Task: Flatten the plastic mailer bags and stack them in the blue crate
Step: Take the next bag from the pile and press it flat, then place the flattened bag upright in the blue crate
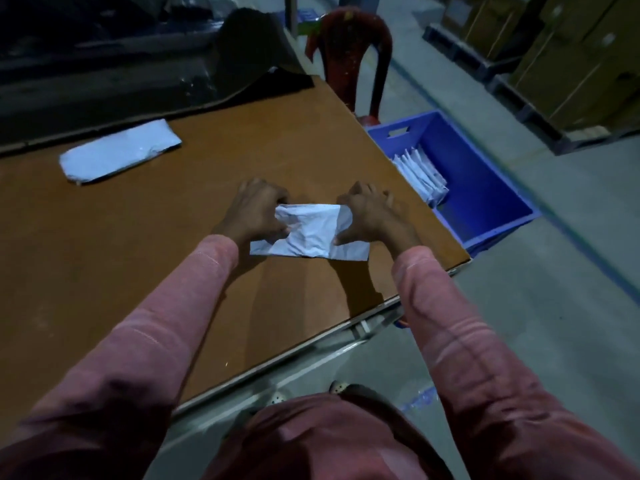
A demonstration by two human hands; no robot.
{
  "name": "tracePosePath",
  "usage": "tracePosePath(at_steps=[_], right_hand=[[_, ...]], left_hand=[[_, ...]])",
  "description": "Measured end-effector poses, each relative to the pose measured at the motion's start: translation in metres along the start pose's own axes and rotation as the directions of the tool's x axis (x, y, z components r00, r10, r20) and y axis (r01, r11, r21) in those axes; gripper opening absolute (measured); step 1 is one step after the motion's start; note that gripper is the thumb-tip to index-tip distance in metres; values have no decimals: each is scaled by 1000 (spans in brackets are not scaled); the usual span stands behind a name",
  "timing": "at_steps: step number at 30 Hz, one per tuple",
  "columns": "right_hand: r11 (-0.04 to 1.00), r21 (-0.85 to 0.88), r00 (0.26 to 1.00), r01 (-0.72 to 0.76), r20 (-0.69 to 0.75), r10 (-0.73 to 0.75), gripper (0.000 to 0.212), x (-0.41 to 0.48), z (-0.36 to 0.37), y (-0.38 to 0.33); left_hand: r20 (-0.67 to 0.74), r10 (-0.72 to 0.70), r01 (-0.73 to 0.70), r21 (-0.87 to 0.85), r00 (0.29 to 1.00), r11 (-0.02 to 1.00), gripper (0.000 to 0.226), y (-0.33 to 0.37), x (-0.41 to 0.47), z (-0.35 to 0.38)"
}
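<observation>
Flat mailers [420, 176] in blue crate [485, 174]

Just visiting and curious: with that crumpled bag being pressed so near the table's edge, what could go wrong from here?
1. The bag is still creased between the left hand and right hand; it may spring back and stack badly.
2. It lies near the table edge, so a hard push might slide it to the floor, missing the blue crate.
3. The second bag lies far off to the left and might be overlooked.
</observation>
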State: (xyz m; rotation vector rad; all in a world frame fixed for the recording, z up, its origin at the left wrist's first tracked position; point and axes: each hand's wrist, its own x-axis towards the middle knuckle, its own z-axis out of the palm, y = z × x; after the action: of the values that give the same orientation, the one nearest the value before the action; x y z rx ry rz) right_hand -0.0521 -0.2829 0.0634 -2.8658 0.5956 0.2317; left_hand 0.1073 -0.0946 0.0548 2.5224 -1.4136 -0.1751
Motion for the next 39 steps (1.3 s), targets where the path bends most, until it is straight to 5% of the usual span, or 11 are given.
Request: tracePosePath(at_steps=[3,13,18,22,25,28,33,39], right_hand=[[993,112,989,-42,-137,58,33,-16,-16,24],[968,175,792,-179,-558,247,22,-21,-45,156],[897,304,709,-321,-550,441,19,22,-34,254],[834,390,678,-391,-491,548,19,61,-20,331],[766,461,659,-447,-410,631,21,89,-5,375],[712,504,639,-489,-348,686,26,111,10,401],[670,537,672,-512,-236,702,26,148,39,425],[680,503,737,-533,-119,665,21,188,66,442]], left_hand=[[-82,121,-123,-17,989,992,23,22,35,-9],[-301,435,-439,56,849,897,26,133,197,-21],[-353,457,-462,75,816,884,24,178,300,27],[-377,271,-320,-72,886,945,50,200,359,83],[-266,92,-135,-149,959,980,54,206,381,127],[7,26,-25,-93,1000,995,49,214,395,165],[361,-21,2,54,932,999,65,227,430,228],[518,65,-147,119,853,982,78,231,468,294]])
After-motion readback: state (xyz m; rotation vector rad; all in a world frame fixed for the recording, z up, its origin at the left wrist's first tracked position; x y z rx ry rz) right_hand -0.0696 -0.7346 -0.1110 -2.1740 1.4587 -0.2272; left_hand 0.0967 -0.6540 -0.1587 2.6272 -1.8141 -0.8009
